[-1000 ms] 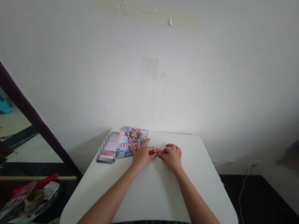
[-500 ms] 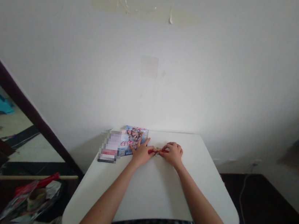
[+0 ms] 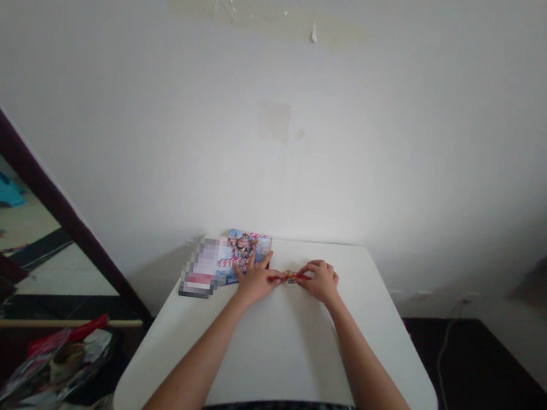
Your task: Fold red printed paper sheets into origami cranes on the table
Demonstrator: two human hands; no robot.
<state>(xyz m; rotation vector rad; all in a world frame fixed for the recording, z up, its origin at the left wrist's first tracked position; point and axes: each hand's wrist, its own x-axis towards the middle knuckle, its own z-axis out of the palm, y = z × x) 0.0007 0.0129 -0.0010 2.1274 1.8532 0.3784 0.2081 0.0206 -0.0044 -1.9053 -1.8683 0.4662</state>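
Note:
Between my two hands, over the white table (image 3: 278,360), is a small red and yellow wrapped item (image 3: 290,277) that resembles a twist-wrapped candy. My left hand (image 3: 256,282) pinches its left red end between thumb and forefinger, while the other fingers spread over the colourful printed box (image 3: 248,245). At the opposite end, my right hand (image 3: 320,282) pinches the red tip with its fingers curled. The middle of the item shows between the hands; its exact kind is too small to make out.
Left of the printed box lies a pixelated flat object (image 3: 200,269). A white wall (image 3: 333,172) rises behind the table. On the floor at left are a wooden stick (image 3: 61,323) and a bag of odds and ends (image 3: 65,366). A cable (image 3: 442,362) hangs at right.
My hands have drawn slightly apart, the left moving a little left and the right a little right. More of the item's middle now shows between them.

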